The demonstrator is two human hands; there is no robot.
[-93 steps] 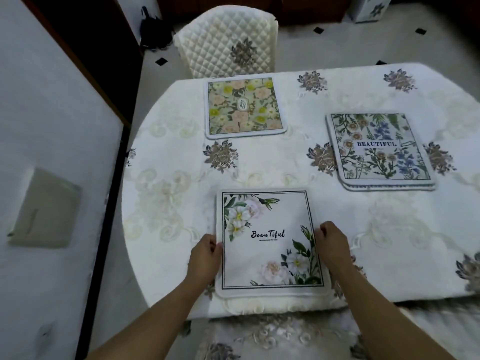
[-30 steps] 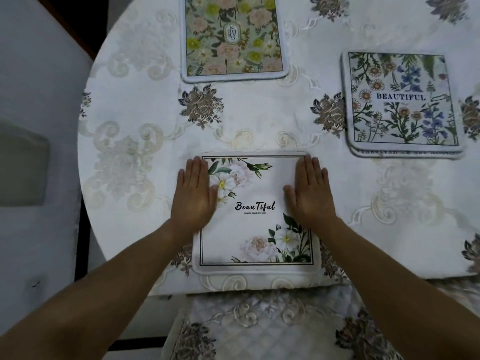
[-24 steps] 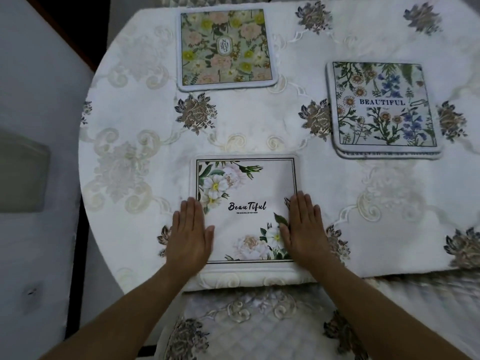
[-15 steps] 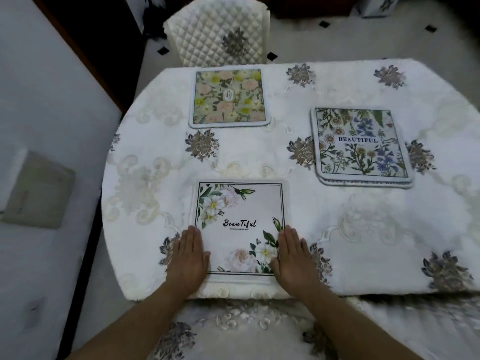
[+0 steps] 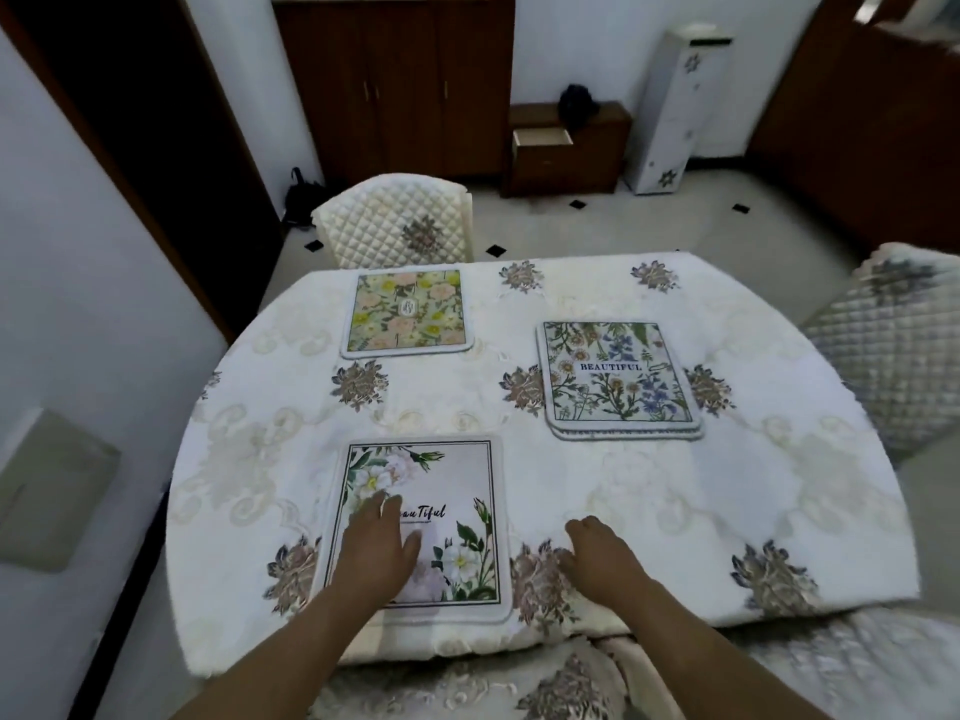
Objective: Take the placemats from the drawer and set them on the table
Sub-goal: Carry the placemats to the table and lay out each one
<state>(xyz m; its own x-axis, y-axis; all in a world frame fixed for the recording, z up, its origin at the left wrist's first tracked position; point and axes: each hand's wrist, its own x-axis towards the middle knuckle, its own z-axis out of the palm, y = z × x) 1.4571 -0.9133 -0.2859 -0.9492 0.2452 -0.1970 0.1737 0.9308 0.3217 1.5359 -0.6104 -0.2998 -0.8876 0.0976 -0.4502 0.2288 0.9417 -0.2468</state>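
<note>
Facing the desk (image 5: 597, 491), cloth-covered. Three placemat positions on it: wildflower stack (image 5: 618, 379) far right, green floral mat (image 5: 408, 311) far left, white "Beautiful" placemat (image 5: 415, 522) at near edge. My left hand (image 5: 376, 553) lies flat on the white placemat, fingers spread, gripping nothing. Right hand (image 5: 597, 558) rests on bare cloth just beside it, fingers loosely curled, empty. Open drawer (image 5: 540, 137) across the room.

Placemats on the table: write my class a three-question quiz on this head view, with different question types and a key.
1. True or false: the left hand rests on the near placemat.
2. Which placemat has others stacked under it? A) pink-and-yellow placemat B) blue-flowered placemat
3. Fill in: the right hand lies on the ____, beside the near placemat.

Key: 1 true; 2 B; 3 tablecloth.
</note>
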